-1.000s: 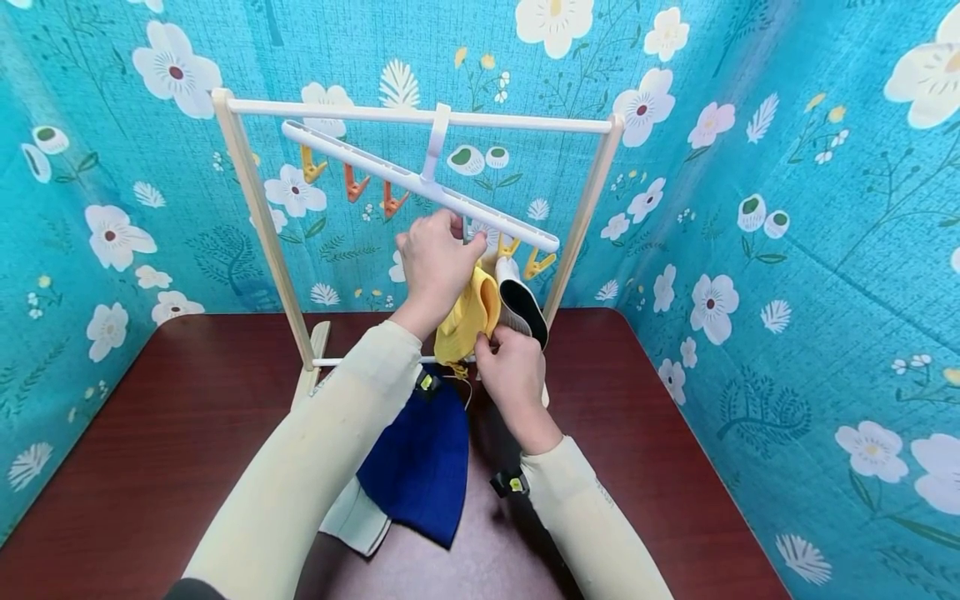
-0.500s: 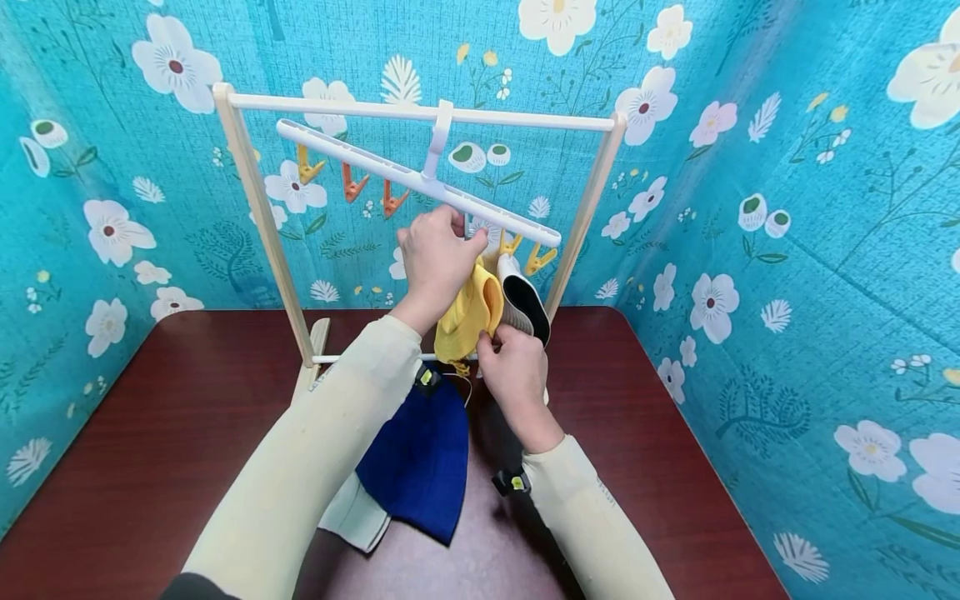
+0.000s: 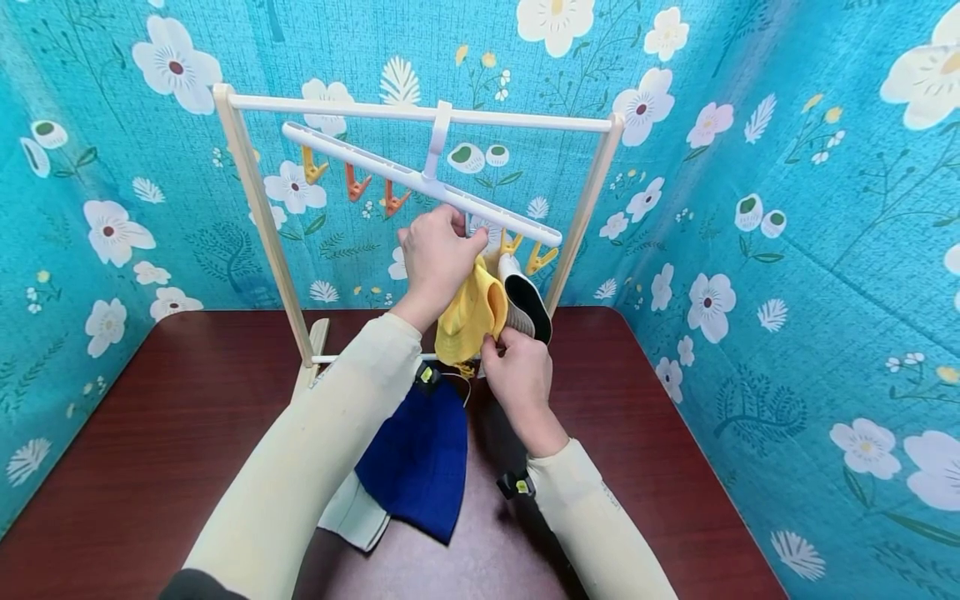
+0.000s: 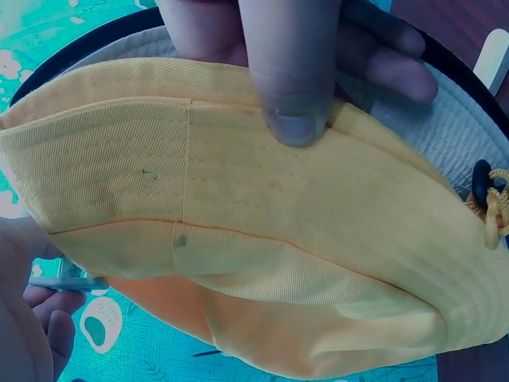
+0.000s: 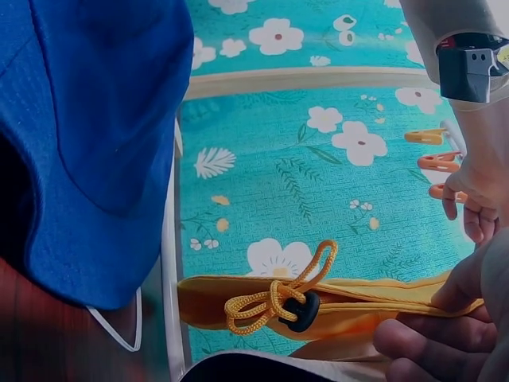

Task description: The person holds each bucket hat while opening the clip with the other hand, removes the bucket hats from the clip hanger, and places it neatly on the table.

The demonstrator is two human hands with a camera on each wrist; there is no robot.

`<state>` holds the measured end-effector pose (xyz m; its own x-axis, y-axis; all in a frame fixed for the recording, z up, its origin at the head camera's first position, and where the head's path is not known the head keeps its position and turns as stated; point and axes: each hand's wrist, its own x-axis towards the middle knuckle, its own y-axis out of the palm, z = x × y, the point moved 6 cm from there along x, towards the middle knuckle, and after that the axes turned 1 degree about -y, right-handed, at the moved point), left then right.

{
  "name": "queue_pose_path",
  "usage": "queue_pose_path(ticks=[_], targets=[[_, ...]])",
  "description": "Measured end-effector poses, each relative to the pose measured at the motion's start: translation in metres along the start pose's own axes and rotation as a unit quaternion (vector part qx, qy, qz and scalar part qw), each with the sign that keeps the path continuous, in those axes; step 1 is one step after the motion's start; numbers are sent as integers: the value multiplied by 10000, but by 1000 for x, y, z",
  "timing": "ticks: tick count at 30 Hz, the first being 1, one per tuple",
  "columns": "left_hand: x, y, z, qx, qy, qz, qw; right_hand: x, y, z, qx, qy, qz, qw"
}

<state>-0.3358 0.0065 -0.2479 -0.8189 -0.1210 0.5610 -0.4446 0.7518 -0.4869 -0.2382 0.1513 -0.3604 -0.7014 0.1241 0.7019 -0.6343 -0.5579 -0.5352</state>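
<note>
In the head view my left hand (image 3: 441, 254) is raised under the white hanger bar (image 3: 487, 212). Its fingers and thumb pinch a grey-blue clip (image 4: 67, 282), seen at the left of the left wrist view. Below hangs a yellow bucket hat (image 3: 467, 321) with a cord and black toggle (image 5: 301, 312). My right hand (image 3: 519, 367) pinches the hat's edge between thumb and fingers, shown close up in the left wrist view. Just behind it a pale hat (image 3: 528, 304) with a dark inside hangs by a yellow clip (image 3: 510, 243).
A wooden rack (image 3: 262, 217) carries the tilted hanger. Yellow and orange clips (image 3: 356, 183) dangle from its left half, and another yellow clip (image 3: 540, 258) from its right end. On the dark red table (image 3: 150, 433) lie a blue hat (image 3: 420, 467) and folded pale fabric (image 3: 356, 515).
My right hand has shifted slightly right, drawing the yellow hat's edge with it. The left hand stays in place at the clip.
</note>
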Motion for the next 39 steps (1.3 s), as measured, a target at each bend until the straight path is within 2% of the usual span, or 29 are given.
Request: queue_pose_path(ticks=[12,23,39], targets=[[-2,-1,-3,-37,-127,75,9999,-4,-5,-3,-116,-119,34,9999],[-1,0,-2,-137,-106,52,9998,-8,-9,-7,-161,-293,-116,9994],[-1,-1,-3,-62,-145,91,9998,-17,-25,-10,-17,-579,-248,9980]])
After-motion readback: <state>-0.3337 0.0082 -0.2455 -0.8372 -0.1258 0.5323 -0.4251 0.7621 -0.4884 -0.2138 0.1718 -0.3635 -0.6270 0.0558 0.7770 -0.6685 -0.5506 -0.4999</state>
